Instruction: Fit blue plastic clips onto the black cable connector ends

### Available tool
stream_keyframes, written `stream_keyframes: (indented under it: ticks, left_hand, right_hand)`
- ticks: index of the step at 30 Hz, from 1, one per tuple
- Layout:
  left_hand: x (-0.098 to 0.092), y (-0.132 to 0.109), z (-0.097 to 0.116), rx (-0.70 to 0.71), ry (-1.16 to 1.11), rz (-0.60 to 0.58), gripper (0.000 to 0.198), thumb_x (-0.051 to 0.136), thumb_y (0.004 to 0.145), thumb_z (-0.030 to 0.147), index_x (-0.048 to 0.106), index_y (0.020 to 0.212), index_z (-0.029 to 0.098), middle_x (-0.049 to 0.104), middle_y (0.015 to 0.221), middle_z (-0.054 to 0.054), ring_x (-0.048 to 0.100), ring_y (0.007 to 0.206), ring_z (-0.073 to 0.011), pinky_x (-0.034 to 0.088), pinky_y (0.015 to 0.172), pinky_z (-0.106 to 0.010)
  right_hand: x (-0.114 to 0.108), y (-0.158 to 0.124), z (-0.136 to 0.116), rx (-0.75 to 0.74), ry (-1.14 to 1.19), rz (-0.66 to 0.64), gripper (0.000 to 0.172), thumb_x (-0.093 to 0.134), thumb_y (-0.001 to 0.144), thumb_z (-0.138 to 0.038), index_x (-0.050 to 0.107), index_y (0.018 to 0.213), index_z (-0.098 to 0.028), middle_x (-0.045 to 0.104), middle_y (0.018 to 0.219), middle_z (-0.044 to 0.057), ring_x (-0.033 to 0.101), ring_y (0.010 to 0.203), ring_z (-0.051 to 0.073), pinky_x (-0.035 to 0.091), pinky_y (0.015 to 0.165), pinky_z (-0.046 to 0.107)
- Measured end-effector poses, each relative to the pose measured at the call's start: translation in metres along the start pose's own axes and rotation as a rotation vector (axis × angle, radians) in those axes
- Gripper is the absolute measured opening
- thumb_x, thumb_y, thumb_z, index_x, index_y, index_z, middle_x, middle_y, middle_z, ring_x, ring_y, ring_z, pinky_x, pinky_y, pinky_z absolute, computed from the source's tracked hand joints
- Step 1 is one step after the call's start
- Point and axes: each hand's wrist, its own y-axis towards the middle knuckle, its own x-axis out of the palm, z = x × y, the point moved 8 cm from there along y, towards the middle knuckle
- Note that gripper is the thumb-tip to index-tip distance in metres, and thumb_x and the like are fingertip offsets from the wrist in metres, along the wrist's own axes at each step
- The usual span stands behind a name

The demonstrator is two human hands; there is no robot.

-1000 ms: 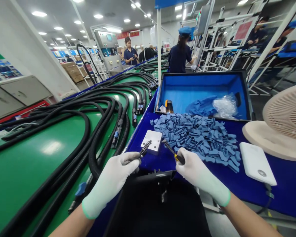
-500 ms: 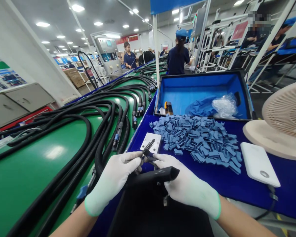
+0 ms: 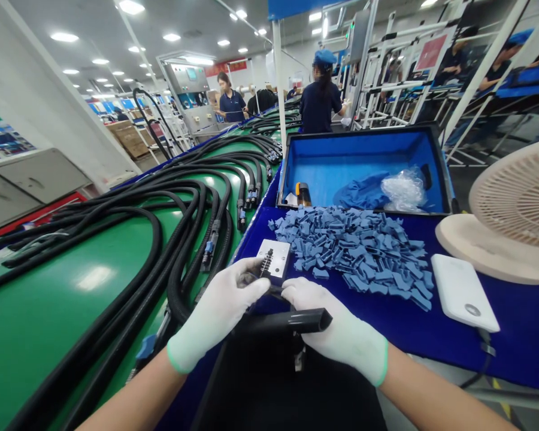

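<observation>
Both hands wear white gloves. My left hand (image 3: 227, 305) is closed round a black ribbed connector part (image 3: 266, 263), whose tip points up over a white block (image 3: 276, 257). My right hand (image 3: 330, 323) pinches a dark cable (image 3: 276, 290) just right of the left fingertips. A black tube (image 3: 291, 321) lies across below the fingers, its cut end beside the right hand. A metal-ended piece (image 3: 299, 359) hangs under the tube. Many small blue clips (image 3: 359, 248) are piled to the right of the block.
Black corrugated hoses (image 3: 197, 233) cover the green table (image 3: 94, 311) at left. A blue bin (image 3: 368, 158) stands behind the clips. At right are a white power bank (image 3: 465, 293) and a fan (image 3: 516, 197). Two people (image 3: 318, 99) (image 3: 231, 105) stand farther back.
The connector part has tilted more upright and moved slightly left, over the block. The left fingers have shifted round it and the thumb lies flatter. The whole view has shifted a little.
</observation>
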Motion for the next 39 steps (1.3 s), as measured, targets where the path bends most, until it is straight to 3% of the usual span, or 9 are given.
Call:
stream_keyframes:
  ticks: [6,13,17,22,26,30,32,36,39]
  left_hand:
    - [-0.001,0.011,0.0,0.033,0.059,-0.033,0.041,0.062,0.091,0.04,0.072,0.126,0.023,0.073,0.126,-0.002,0.067,0.117,-0.0274,0.049,0.105,-0.036]
    - [-0.004,0.014,-0.012,0.029,0.039,-0.01,0.043,0.066,0.089,0.041,0.072,0.129,0.025,0.073,0.127,0.0,0.065,0.121,-0.0293,0.049,0.106,-0.038]
    - [-0.005,0.019,-0.015,0.047,-0.003,-0.014,0.044,0.068,0.09,0.039,0.071,0.13,0.023,0.071,0.131,-0.002,0.063,0.124,-0.0301,0.048,0.108,-0.039]
    - [0.001,0.027,-0.018,0.032,-0.307,-0.09,0.047,0.075,0.088,0.037,0.07,0.13,0.018,0.071,0.128,-0.009,0.067,0.113,-0.0273,0.051,0.101,-0.037]
    - [0.017,0.031,-0.029,-0.072,-0.735,-0.2,0.044,0.077,0.088,0.033,0.067,0.127,0.014,0.071,0.117,-0.014,0.068,0.088,-0.0189,0.056,0.078,-0.029]
    - [0.025,0.035,-0.04,-0.125,-0.849,-0.24,0.047,0.079,0.086,0.028,0.066,0.129,0.015,0.069,0.122,-0.016,0.069,0.092,-0.02,0.056,0.078,-0.029]
    - [0.026,0.036,-0.039,-0.094,-0.824,-0.232,0.048,0.078,0.086,0.029,0.066,0.13,0.015,0.068,0.125,-0.016,0.069,0.096,-0.0217,0.057,0.081,-0.03]
    - [0.021,0.031,-0.028,-0.017,-0.488,-0.119,0.049,0.075,0.086,0.031,0.066,0.132,0.018,0.07,0.125,-0.011,0.068,0.105,-0.0259,0.055,0.091,-0.038]
    - [0.022,0.024,-0.011,0.069,-0.119,-0.084,0.043,0.073,0.084,0.026,0.07,0.127,0.022,0.072,0.125,-0.005,0.065,0.116,-0.0279,0.047,0.106,-0.04]
  right_hand:
    - [-0.014,-0.003,0.005,0.042,0.11,0.017,0.042,0.057,0.081,-0.012,0.062,0.122,-0.022,0.069,0.1,0.006,0.064,0.092,0.024,0.052,0.086,0.038]
    - [0.008,0.015,0.027,0.089,-0.062,-0.084,0.003,0.06,0.081,-0.016,0.058,0.083,-0.018,0.066,0.082,0.003,0.061,0.072,0.017,0.041,0.065,0.026]
    - [0.013,0.02,0.031,0.122,-0.084,-0.105,0.007,0.061,0.079,-0.016,0.055,0.076,-0.019,0.064,0.075,0.001,0.058,0.066,0.015,0.035,0.059,0.025]
    - [-0.003,0.005,0.021,0.06,-0.105,-0.051,0.016,0.053,0.087,-0.012,0.066,0.093,-0.02,0.07,0.09,0.003,0.062,0.077,0.019,0.044,0.072,0.028]
    - [-0.012,-0.008,0.042,0.207,-0.38,0.021,0.028,0.047,0.092,-0.007,0.068,0.107,-0.017,0.071,0.098,0.01,0.063,0.088,0.024,0.046,0.081,0.033]
    - [-0.017,-0.021,0.054,0.235,-0.578,0.106,0.035,0.048,0.092,-0.005,0.068,0.118,-0.015,0.069,0.11,0.015,0.06,0.104,0.031,0.046,0.089,0.042]
    - [-0.022,-0.031,0.048,0.196,-0.418,0.202,0.037,0.058,0.089,-0.011,0.066,0.124,-0.016,0.067,0.118,0.015,0.058,0.112,0.032,0.046,0.096,0.045]
    - [-0.018,-0.048,0.043,0.366,0.389,0.253,0.065,0.079,0.073,-0.021,0.057,0.134,-0.023,0.068,0.124,0.008,0.067,0.103,0.025,0.054,0.092,0.041]
    - [-0.004,-0.053,0.038,0.563,0.834,0.25,0.042,0.073,0.077,-0.024,0.061,0.116,-0.018,0.074,0.103,0.007,0.072,0.081,0.021,0.059,0.078,0.038]
